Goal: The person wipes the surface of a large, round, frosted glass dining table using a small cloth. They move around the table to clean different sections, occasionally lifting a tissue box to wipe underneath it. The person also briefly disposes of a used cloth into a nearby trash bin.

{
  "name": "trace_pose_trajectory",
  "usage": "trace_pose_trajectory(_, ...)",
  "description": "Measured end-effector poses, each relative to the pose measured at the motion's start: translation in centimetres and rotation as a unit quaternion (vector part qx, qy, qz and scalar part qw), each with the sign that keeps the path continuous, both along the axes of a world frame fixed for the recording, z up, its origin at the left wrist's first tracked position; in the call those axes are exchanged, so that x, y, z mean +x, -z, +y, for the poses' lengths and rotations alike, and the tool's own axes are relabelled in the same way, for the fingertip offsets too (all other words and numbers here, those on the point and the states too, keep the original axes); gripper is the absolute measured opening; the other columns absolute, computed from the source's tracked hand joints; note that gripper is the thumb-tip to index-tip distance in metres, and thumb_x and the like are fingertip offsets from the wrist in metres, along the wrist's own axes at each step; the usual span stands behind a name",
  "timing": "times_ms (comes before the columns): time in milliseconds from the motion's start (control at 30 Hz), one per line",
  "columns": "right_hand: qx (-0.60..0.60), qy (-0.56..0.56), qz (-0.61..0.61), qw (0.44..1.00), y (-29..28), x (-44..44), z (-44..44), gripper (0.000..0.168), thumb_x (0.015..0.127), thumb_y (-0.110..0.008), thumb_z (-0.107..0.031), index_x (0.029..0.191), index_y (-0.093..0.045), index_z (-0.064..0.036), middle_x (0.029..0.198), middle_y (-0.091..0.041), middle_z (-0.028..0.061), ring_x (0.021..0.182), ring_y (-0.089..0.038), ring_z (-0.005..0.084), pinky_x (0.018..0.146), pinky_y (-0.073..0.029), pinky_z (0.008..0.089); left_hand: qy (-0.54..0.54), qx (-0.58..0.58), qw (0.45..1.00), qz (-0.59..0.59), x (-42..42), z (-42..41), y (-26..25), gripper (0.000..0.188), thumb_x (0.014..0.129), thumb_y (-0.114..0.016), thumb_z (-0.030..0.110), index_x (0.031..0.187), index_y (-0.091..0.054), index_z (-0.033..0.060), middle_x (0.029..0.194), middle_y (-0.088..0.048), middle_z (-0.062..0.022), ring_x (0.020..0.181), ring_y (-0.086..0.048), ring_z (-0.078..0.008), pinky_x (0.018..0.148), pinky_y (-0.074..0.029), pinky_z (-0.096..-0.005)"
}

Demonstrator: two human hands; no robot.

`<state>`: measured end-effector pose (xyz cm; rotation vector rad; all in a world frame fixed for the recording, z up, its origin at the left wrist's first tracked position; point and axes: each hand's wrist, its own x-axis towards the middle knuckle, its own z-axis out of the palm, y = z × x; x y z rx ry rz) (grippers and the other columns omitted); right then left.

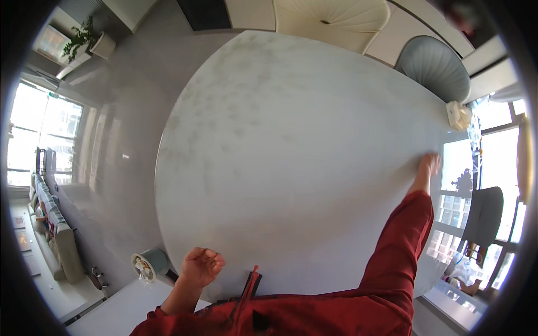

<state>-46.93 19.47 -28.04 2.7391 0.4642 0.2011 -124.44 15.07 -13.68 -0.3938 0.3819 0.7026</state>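
A large white tabletop (302,168) with a glossy surface spreads out in front of me. My left hand (203,266) is at its near left edge, palm turned up and fingers loosely curled, with nothing in it. On the far right, my right arm is stretched out in a red sleeve. My right hand (432,163) is at the tabletop there, small and partly turned away, so what lies under its fingers is hidden. Beyond that hand, a pale tissue box (458,115) stands at the table's right end.
A cream chair (334,21) and a grey chair (435,67) stand along the far side. Near my left is a bin (150,264) with a plastic liner. A dark chair (483,216) is by the windows at right. A potted plant (102,45) stands across the floor.
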Motion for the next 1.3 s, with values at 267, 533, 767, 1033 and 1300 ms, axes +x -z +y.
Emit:
trace_pose_trajectory(267,0.31,-0.42,0.079,0.849,-4.2,-27.1,34.1,0.028,0.081,-0.035,-0.018,0.1,-0.052,-0.006,0.108,-0.052,0.0152,0.102,-0.048,0.0276,0.085,-0.039,0.0368,-0.059,-0.05,0.996,-0.031,-3.0,2.1,2.5,0.04,0.083,-0.032,0.021,0.096,-0.056,-0.0094,0.1,-0.055,-0.023,0.097,-0.05,-0.0357,0.084,-0.045,-0.037)
trace_pose_trajectory(533,0.318,-0.627,0.232,0.672,-3.1,-58.3,34.6,0.038,0.079,-0.034,-0.012,0.115,-0.042,-0.004,0.122,-0.042,0.0109,0.115,-0.036,0.0243,0.094,-0.028,0.0401,-0.095,0.009,0.995,-0.008,-4.1,0.8,0.5,0.039,0.083,-0.033,0.02,0.093,-0.057,-0.0086,0.096,-0.056,-0.0229,0.095,-0.051,-0.035,0.083,-0.046,-0.0364)
trace_pose_trajectory(767,0.333,-0.714,0.244,0.565,-6.1,-66.0,19.1,0.033,0.081,-0.039,-0.015,0.111,-0.046,-0.003,0.119,-0.044,0.0097,0.109,-0.041,0.0244,0.096,-0.028,0.0375,-0.061,0.027,0.998,0.006,-4.2,-2.3,-3.5,0.035,0.082,-0.036,0.018,0.091,-0.058,-0.0074,0.095,-0.057,-0.0222,0.094,-0.052,-0.0346,0.083,-0.046,-0.0373)
trace_pose_trajectory(1033,0.379,-0.533,0.165,0.738,-6.6,-42.9,10.6,0.028,0.083,-0.039,-0.015,0.109,-0.048,-0.009,0.112,-0.047,0.0065,0.106,-0.042,0.0222,0.087,-0.034,0.0348,-0.031,0.071,0.995,0.055,-4.6,-5.7,-6.1,0.035,0.082,-0.037,0.02,0.09,-0.058,-0.0067,0.094,-0.057,-0.0228,0.091,-0.053,-0.0365,0.079,-0.048,-0.0378)
trace_pose_trajectory(1300,0.284,-0.306,0.049,0.907,-8.0,-27.2,-7.7,0.029,0.086,-0.036,-0.018,0.114,-0.044,-0.013,0.124,-0.041,0.0021,0.117,-0.034,0.0185,0.093,-0.028,0.0352,0.028,0.107,0.994,-0.005,-1.3,-6.4,-8.2,0.04,0.084,-0.032,0.019,0.094,-0.055,-0.0116,0.099,-0.053,-0.028,0.094,-0.052,-0.0408,0.081,-0.047,-0.0412)
